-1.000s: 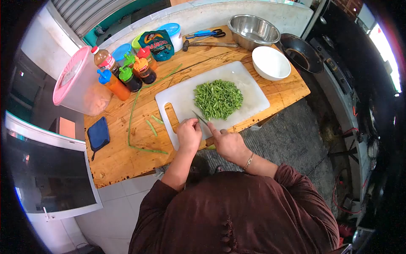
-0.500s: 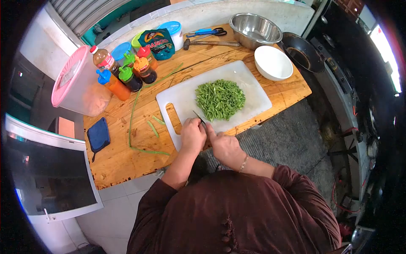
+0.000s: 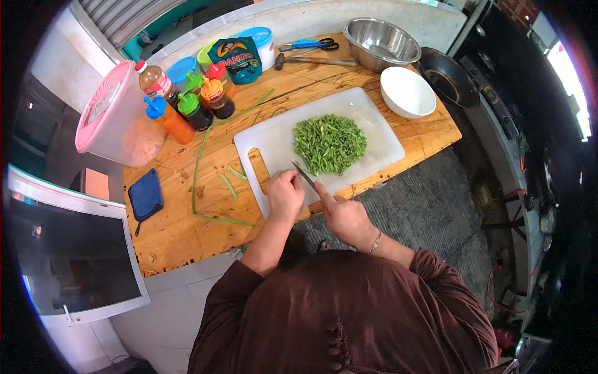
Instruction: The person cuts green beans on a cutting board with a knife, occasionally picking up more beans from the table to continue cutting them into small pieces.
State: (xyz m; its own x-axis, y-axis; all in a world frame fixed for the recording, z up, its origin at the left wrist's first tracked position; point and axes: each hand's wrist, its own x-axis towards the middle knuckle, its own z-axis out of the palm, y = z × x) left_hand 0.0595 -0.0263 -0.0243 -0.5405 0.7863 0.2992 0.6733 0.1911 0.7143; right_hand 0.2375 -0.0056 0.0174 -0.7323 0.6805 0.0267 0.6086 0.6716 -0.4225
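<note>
A wooden table [image 3: 180, 230] carries a white cutting board [image 3: 367, 124], whose middle holds a heap of chopped beans [image 3: 329, 143]. At the board's near edge the hands sit side by side: the right hand [image 3: 344, 215] is clenched around a knife [image 3: 304, 176], its blade angled toward the heap, while the left hand [image 3: 285, 194] is curled, fingertips down on the board beside the blade.
</note>
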